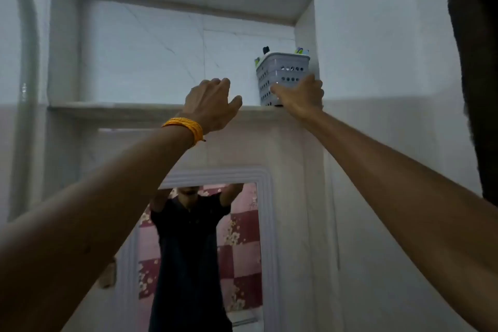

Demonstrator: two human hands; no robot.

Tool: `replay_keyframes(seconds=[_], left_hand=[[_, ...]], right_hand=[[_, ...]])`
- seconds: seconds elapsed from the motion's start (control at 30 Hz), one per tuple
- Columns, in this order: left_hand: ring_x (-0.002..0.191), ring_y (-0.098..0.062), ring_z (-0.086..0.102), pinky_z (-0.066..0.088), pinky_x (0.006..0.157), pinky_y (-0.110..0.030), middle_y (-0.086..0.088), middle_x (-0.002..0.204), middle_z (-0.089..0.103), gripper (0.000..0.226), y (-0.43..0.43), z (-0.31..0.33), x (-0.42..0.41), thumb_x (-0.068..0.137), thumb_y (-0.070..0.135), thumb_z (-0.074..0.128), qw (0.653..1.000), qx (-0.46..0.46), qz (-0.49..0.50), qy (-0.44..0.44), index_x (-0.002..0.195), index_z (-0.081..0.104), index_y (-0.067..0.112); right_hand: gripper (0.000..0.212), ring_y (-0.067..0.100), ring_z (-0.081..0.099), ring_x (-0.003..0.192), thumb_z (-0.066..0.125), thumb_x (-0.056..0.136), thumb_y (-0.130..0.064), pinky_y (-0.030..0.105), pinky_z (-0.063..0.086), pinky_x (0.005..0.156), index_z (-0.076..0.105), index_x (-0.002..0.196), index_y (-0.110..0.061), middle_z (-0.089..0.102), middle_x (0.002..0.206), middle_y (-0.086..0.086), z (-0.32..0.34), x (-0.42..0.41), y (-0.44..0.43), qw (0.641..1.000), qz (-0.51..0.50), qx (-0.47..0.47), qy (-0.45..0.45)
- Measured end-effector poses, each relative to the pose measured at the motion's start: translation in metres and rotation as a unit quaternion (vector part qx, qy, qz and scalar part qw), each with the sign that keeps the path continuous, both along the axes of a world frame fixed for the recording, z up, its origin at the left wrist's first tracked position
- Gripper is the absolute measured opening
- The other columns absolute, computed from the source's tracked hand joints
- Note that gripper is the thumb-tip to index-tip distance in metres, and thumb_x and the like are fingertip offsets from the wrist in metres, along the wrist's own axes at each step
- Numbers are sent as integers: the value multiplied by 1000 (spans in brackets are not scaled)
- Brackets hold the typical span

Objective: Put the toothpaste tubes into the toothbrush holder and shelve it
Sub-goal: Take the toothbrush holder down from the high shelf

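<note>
Toothbrush holder [281, 77] standing upright on the shelf [134, 106], tucked into the niche's corner just above and beyond the right hand [301, 96]. Right hand laid against the holder's lower front, fingers loosely spread over the perforated wall; whether gripping or merely steadying, cannot tell. Left hand [210, 104] well off to the side of it, over the shelf's edge, fingers curled loosely and holding nothing, a yellow wristband [186, 128] on the wrist.

Likely light and fairly rigid: thin grey plastic pierced with rows of holes, so easy to tip or nudge. Smooth walls, possibly slippery if damp. Best hold probably low on two opposite walls, or under the thicker rim, rather than by the contents.

Long axis vertical, open mouth up, base flat on the shelf near its front edge. Toothpaste tubes [301, 50] and other items poking up above the rim, too small to sort out. Holder seemingly already in place, with only a release or a slight push inward left. Below the hands, a mirror [242, 224] on the wall.
</note>
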State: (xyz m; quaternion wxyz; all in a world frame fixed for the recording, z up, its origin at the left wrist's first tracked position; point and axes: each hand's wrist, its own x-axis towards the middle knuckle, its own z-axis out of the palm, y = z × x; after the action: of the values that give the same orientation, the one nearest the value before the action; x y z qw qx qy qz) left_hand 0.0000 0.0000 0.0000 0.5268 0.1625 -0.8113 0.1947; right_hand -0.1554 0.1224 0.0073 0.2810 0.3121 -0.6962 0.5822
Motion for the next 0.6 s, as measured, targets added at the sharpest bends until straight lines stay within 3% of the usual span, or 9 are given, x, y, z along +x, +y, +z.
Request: replay_keyframes(seconds=[0.07,0.13,0.23,0.6], left_hand=[[105,-37,60,47,82,-42,-19,120,64,61,-19,9,-14,100,55,31,997,42,33,-56,118,58,3],[94,-35,60,45,78,-38,-16,107,66,71,-39,13,-30,97,65,22,989,36,93,-108,101,62,7],[79,-30,55,38,72,-35,-10,84,60,78,-53,15,-40,92,75,19,987,-21,131,-93,85,62,10],[79,-30,55,38,74,-35,-10,83,60,77,-50,13,-43,92,75,21,985,-8,148,-94,86,63,11]], right_hand=[[104,34,39,148,78,85,-58,46,46,112,27,159,-7,37,159,16,12,-8,-12,1000,-3,-8,-13],[110,34,41,146,83,79,-58,46,47,112,26,159,-8,38,158,16,25,-20,-25,999,-4,-24,-27],[118,34,46,143,89,72,-56,49,48,114,26,158,-6,42,156,16,36,-38,-41,998,-9,-52,-42],[118,33,58,129,92,55,-57,51,57,105,34,147,-9,54,143,13,41,-47,-46,994,12,-89,-56]])
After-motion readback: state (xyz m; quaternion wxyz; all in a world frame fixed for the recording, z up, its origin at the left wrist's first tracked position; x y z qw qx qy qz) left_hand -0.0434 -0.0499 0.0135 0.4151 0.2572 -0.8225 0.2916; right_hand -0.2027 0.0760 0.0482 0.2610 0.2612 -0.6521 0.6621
